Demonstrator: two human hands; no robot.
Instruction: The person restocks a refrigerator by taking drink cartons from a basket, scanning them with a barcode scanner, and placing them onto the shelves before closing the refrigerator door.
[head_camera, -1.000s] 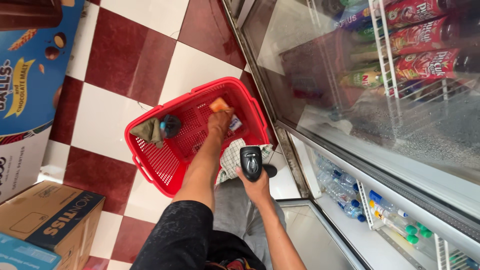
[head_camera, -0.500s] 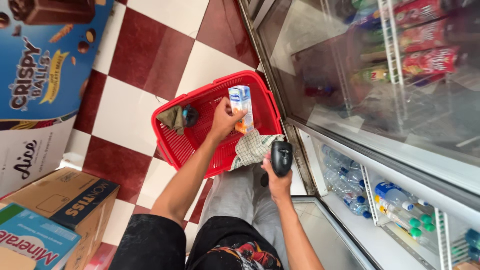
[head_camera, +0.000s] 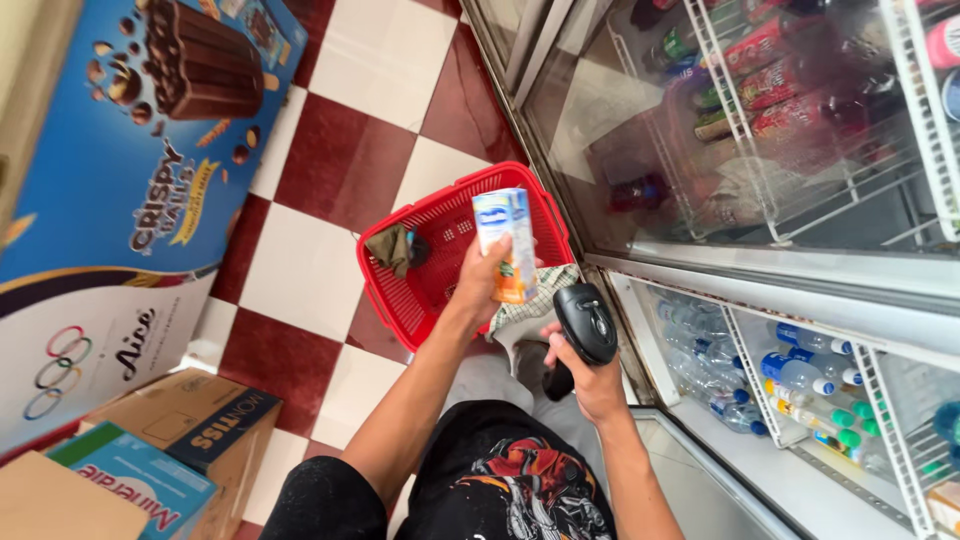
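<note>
Small drink carton (head_camera: 508, 243), white and blue with orange base, stood upright in left hand (head_camera: 478, 282). Black handheld scanner (head_camera: 584, 325), head tilted upward, sat in right hand (head_camera: 590, 385).

Red-white checkered floor (head_camera: 300, 270), glass-door coolers (head_camera: 800, 130)

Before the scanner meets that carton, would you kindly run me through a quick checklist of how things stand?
1. Left hand grips the juice carton firmly: ok, fingers wrap its lower part.
2. Carton upright: ok, tilted only slightly.
3. Right hand holds the black handheld scanner: ok.
4. Scanner window faces the carton: cannot tell, only its back shows.
5. Barcode side turned toward the scanner: cannot tell.
6. Red basket sits on the checkered floor below the carton: ok.
</note>
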